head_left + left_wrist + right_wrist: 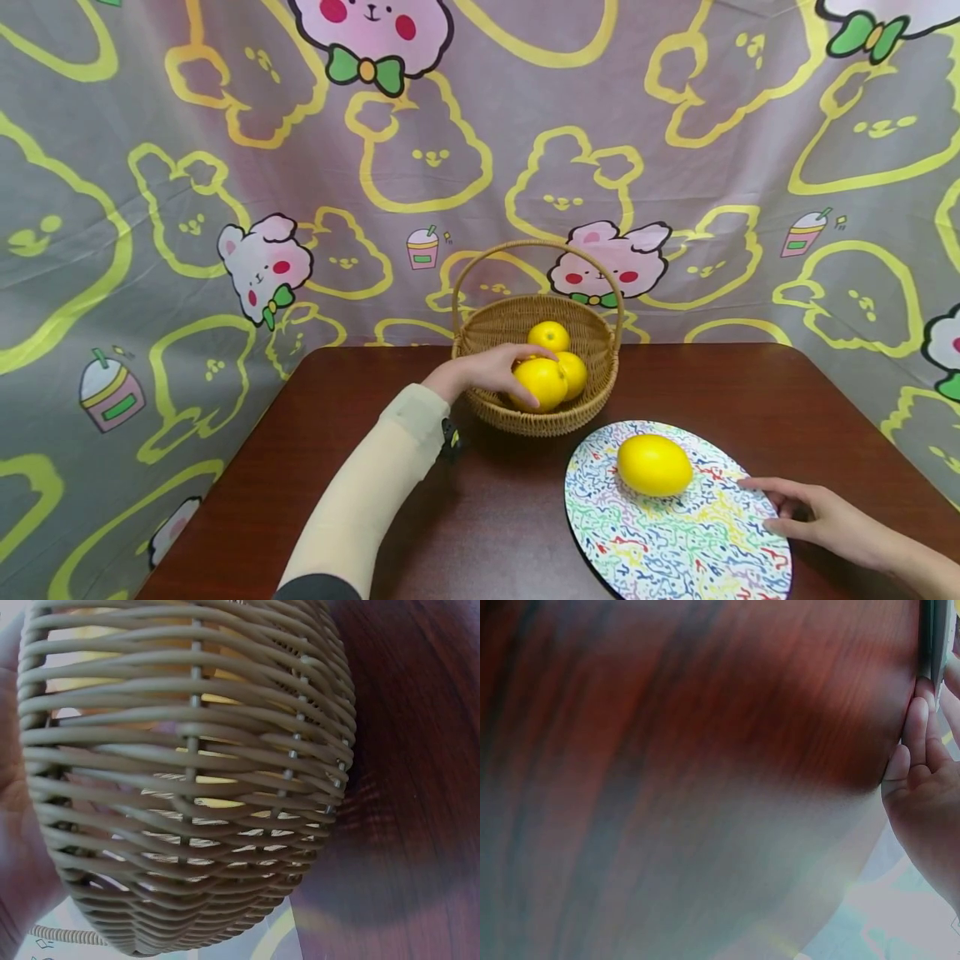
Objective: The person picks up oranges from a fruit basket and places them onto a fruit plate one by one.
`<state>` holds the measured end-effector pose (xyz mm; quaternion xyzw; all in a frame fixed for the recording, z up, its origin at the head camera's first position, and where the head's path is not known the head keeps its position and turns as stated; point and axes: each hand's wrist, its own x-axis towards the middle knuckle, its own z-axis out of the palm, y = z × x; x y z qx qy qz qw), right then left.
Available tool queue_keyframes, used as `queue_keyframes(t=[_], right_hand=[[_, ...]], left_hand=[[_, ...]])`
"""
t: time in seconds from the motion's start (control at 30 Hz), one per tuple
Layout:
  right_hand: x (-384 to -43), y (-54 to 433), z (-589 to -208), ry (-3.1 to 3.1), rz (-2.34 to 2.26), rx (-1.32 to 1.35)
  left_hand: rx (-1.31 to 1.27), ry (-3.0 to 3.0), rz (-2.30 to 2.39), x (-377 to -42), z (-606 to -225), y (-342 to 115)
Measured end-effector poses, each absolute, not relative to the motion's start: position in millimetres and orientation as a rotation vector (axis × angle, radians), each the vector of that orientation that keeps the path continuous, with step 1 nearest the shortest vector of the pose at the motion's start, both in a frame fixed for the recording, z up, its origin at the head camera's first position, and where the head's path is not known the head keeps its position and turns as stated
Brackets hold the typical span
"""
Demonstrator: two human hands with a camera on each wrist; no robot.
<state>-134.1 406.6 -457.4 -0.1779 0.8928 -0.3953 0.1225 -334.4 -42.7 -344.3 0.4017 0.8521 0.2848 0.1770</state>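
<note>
My left hand [495, 369] reaches over the near left rim of a wicker basket [487, 414] and holds a large yellow fruit [542, 385], fingers over its top and thumb along its near side. Two more yellow fruits, a round one [549, 336] behind and another [574, 375] to the right, lie in the basket. The left wrist view shows mostly the woven wall [187, 742], with yellow showing through the gaps. On the round patterned board [675, 550] lies an oval yellow fruit [655, 465]. My right hand [817, 517] grips that board's right edge.
The basket's tall hoop handle [536, 243] arches above the fruits. All of this stands on a dark brown table [300, 442]. A grey curtain [450, 192] with yellow cartoon outlines hangs behind and along both sides.
</note>
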Motion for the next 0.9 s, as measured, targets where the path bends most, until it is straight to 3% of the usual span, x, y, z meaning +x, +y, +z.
queue_keyframes(t=[0.9], right_hand=[[-135,406,-457,2.594,-1.155,-0.504]], left_hand=[[1.281,2.45,0.921,-314,-332,-49]])
